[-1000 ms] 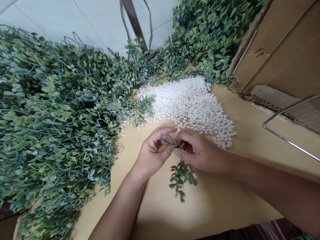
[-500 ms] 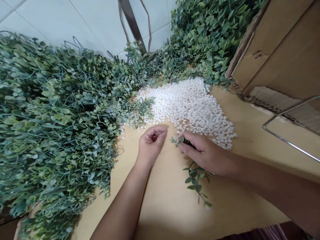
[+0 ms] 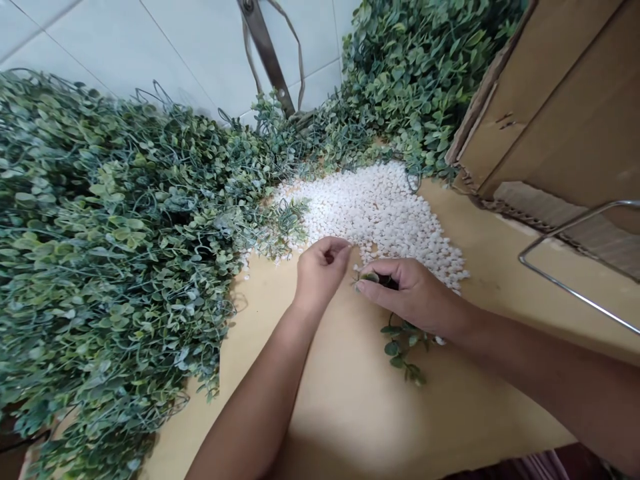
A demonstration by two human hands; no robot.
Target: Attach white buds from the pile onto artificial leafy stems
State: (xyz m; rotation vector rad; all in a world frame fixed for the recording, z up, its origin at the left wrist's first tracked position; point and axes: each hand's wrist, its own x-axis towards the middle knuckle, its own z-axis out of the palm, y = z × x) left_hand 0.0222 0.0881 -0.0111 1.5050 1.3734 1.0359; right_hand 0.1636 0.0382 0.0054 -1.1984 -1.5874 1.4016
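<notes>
My right hand (image 3: 415, 287) is closed around an artificial leaf sprig (image 3: 403, 350). One leafy end pokes out between thumb and forefinger, other stems hang below the palm, and a small white piece (image 3: 440, 340) shows at one stem near the wrist. Just left of it, my left hand (image 3: 324, 270) is closed in a pinch at the near edge of the small white pieces (image 3: 370, 207). Whatever lies between its fingertips is too small to make out. The two hands are close together but apart.
A large heap of artificial greenery (image 3: 120, 253) covers the left side of the tan tabletop (image 3: 345, 413), with more greenery (image 3: 420, 73) at the back right. A cardboard box (image 3: 560, 113) and a bent metal rod (image 3: 580, 287) stand on the right. Behind is a tiled wall (image 3: 165, 47).
My left hand has moved right and slightly away from me, to the white pieces. The right hand has shifted a little, and the hanging stems have swung right and up.
</notes>
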